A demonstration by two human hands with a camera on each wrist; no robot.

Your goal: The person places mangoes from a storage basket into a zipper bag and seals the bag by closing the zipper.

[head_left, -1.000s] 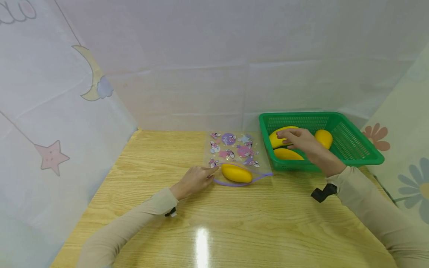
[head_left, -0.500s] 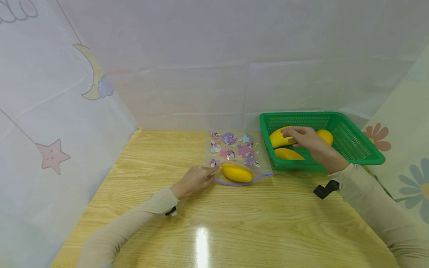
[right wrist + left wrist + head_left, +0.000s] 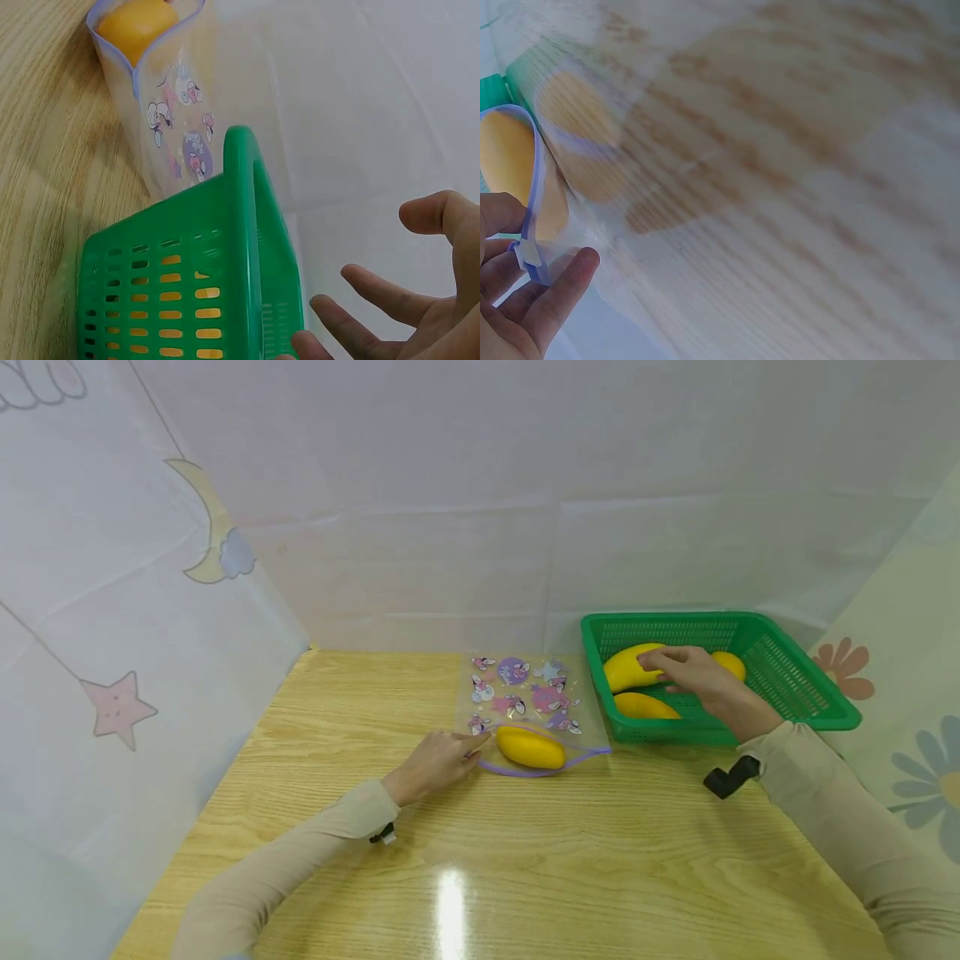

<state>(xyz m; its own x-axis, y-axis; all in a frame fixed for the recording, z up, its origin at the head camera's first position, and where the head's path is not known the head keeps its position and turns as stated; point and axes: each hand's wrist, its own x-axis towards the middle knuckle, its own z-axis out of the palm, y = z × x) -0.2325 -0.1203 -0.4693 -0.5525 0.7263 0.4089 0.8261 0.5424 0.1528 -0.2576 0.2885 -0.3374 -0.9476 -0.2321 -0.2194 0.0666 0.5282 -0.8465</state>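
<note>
My left hand (image 3: 437, 766) grips the left corner of a clear zip bag (image 3: 517, 693) with pink and purple cartoon prints. In the left wrist view the fingers surround its purple zip edge and white slider (image 3: 527, 255). The bag's mouth gapes, and a yellow mango (image 3: 530, 748) lies just inside it. My right hand (image 3: 697, 677) hovers over a green basket (image 3: 795, 725), its fingers spread and holding nothing. Beneath it in the basket lie a long yellow mango (image 3: 628, 668), a second mango (image 3: 645, 706) and another (image 3: 729, 665) partly hidden by the hand.
The wooden table (image 3: 525, 877) runs back to a pale cloth wall (image 3: 420, 560). On the right the basket stands close beside the bag, near the patterned side cloth (image 3: 918, 710). Its near rim rises between the bag and my right hand.
My right hand has drifted slightly to the right above the basket, uncovering more of the long mango. The left hand, the bag and the mango inside it stay where they were.
</note>
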